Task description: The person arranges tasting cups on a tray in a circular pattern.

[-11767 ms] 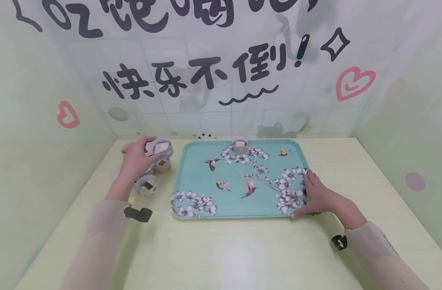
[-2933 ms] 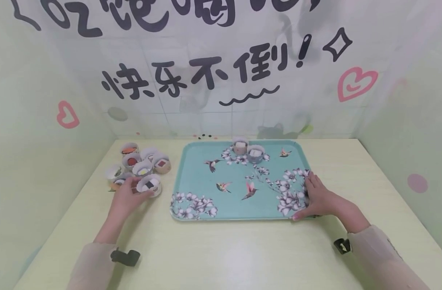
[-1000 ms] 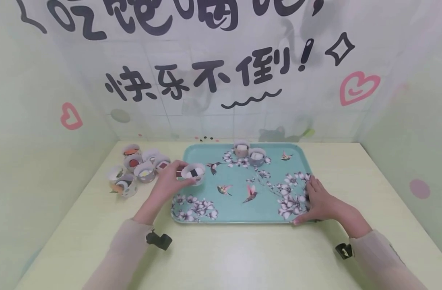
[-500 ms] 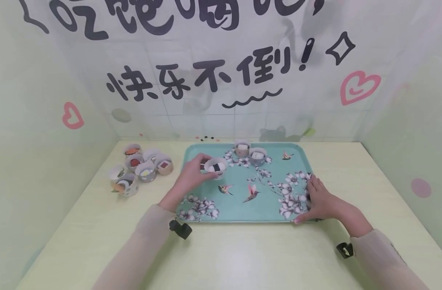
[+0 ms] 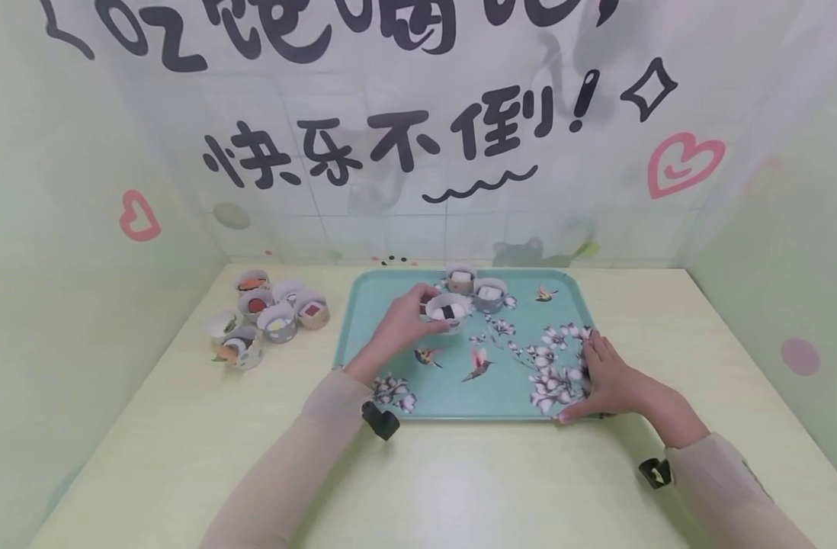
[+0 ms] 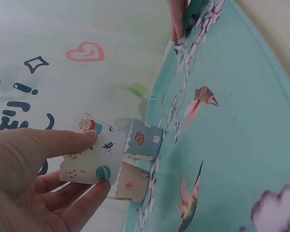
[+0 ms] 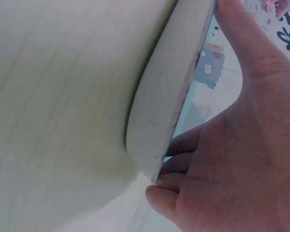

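Observation:
My left hand (image 5: 406, 324) pinches a white paper cup (image 6: 89, 157) by its side, thumb and fingers around its wall. In the head view that cup holds a white piece with a black band, above the teal tray (image 5: 460, 417). Just behind it, a beige cup (image 5: 461, 283) and a grey-blue cup (image 5: 489, 303), both with white pieces inside, stand on the tray near its back edge. My right hand (image 5: 614, 385) rests at the tray's front right corner, its fingers along the right rim (image 7: 171, 87) and the thumb at the front edge.
At the left of the table (image 5: 460, 488), off the tray, several cups stand clustered, among them one with a red piece (image 5: 256, 306) and one with a yellow-and-white piece (image 5: 277, 324). A printed wall sheet (image 5: 384, 183) rises behind the table.
My left hand has carried the white cup from beside the left cluster, rightward over the tray, up to the two cups. Since the oldest frame, the grey-blue cup has come onto the tray. My right hand stays put.

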`<state>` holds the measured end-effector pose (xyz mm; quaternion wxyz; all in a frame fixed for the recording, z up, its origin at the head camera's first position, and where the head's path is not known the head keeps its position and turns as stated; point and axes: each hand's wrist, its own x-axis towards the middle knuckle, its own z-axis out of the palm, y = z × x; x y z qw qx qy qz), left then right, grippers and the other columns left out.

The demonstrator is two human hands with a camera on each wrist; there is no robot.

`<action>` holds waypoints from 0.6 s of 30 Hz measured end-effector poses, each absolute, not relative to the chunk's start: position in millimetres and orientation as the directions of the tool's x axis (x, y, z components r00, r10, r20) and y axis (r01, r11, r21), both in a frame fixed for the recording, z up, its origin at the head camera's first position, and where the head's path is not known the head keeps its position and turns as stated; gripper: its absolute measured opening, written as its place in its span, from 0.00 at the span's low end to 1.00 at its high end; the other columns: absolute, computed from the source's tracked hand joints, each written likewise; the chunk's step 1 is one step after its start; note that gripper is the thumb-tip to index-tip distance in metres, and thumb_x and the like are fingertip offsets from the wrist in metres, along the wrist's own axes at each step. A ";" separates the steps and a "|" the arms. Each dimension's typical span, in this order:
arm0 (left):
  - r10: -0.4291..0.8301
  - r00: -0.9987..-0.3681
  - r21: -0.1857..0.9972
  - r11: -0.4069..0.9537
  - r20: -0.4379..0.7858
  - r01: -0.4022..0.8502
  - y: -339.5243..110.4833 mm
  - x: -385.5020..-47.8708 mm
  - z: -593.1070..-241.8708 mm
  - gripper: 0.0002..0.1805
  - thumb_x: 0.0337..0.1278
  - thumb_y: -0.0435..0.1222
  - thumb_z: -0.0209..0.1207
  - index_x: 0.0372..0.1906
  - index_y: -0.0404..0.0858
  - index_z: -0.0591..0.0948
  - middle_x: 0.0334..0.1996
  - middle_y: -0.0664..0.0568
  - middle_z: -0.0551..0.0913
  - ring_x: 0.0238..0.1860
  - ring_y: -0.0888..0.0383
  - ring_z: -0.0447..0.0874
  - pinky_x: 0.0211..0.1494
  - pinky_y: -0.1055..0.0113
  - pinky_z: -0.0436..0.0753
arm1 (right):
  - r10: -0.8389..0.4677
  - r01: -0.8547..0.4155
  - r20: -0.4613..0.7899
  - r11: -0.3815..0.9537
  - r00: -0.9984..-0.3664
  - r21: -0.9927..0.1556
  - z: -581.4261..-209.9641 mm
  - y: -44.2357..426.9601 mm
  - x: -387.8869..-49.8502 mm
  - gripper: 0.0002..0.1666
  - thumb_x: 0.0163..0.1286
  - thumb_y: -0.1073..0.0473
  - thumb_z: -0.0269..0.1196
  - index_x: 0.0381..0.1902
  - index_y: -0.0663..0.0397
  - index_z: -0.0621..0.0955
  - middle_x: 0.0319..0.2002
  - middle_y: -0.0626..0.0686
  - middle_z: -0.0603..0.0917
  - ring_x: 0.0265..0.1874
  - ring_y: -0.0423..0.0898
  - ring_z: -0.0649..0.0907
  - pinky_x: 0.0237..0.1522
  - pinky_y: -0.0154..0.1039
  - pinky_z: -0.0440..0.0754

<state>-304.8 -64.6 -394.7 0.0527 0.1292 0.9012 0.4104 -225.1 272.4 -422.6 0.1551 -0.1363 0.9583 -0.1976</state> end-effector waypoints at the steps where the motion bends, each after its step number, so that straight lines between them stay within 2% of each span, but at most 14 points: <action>1: 0.277 -0.961 0.752 0.631 0.012 0.191 -61.2 -305.4 -393.8 0.29 0.57 0.39 0.70 0.62 0.37 0.73 0.58 0.44 0.81 0.60 0.47 0.79 0.60 0.54 0.82 | -0.323 -0.200 -0.243 0.884 -0.915 -0.422 -422.4 272.5 -225.3 0.85 0.41 0.37 0.80 0.70 0.88 0.43 0.72 0.85 0.36 0.72 0.80 0.40 0.72 0.73 0.47; 11: 0.282 -0.959 0.740 0.647 -0.004 0.187 -30.0 -312.4 -394.7 0.30 0.56 0.39 0.71 0.63 0.40 0.73 0.59 0.47 0.81 0.59 0.50 0.79 0.61 0.55 0.81 | -0.322 -0.203 -0.247 0.890 -0.914 -0.407 -425.5 274.0 -226.6 0.85 0.41 0.36 0.80 0.71 0.87 0.43 0.72 0.85 0.36 0.72 0.80 0.40 0.72 0.73 0.47; 18: 0.284 -0.959 0.758 0.629 -0.017 0.173 -14.0 -316.5 -400.9 0.28 0.56 0.38 0.70 0.60 0.39 0.74 0.56 0.45 0.81 0.56 0.49 0.80 0.56 0.55 0.82 | -0.327 -0.210 -0.236 0.887 -0.915 -0.412 -425.7 274.6 -227.0 0.85 0.41 0.37 0.80 0.70 0.88 0.43 0.71 0.85 0.36 0.72 0.80 0.40 0.72 0.73 0.47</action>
